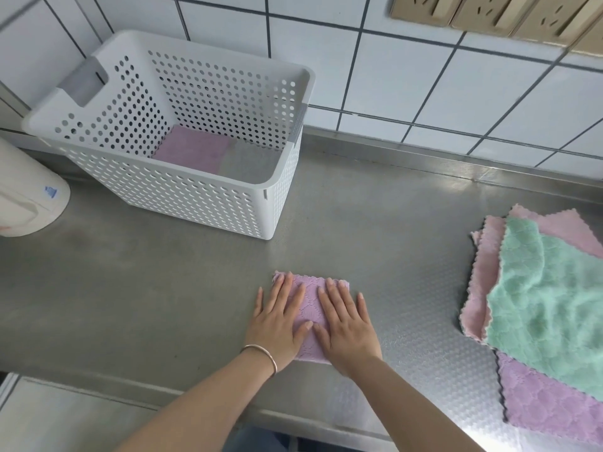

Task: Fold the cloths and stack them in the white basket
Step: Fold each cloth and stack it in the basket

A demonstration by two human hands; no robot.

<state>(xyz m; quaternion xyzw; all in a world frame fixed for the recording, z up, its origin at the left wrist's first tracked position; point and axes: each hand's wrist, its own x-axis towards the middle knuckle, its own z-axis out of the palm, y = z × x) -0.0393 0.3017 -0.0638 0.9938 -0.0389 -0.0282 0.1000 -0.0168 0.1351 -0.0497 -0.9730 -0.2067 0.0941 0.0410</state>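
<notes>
A small folded purple cloth (pixel 310 306) lies on the steel counter near its front edge. My left hand (pixel 280 321) and my right hand (pixel 347 327) press flat on it side by side, fingers straight. The white perforated basket (pixel 182 197) stands at the back left; a folded purple cloth (pixel 192 148) lies on its floor beside a grey cloth (pixel 248 163). At the right lies a loose pile: a green cloth (pixel 548 308) on top, a pink cloth (pixel 486 265) beneath, and a purple cloth (pixel 548 402) at the front.
A white roll-shaped object (pixel 26 197) stands at the left edge of the counter (pixel 130 288). The tiled wall (pixel 424 86) runs behind, with beige sockets (pixel 489 14) mounted at the top right.
</notes>
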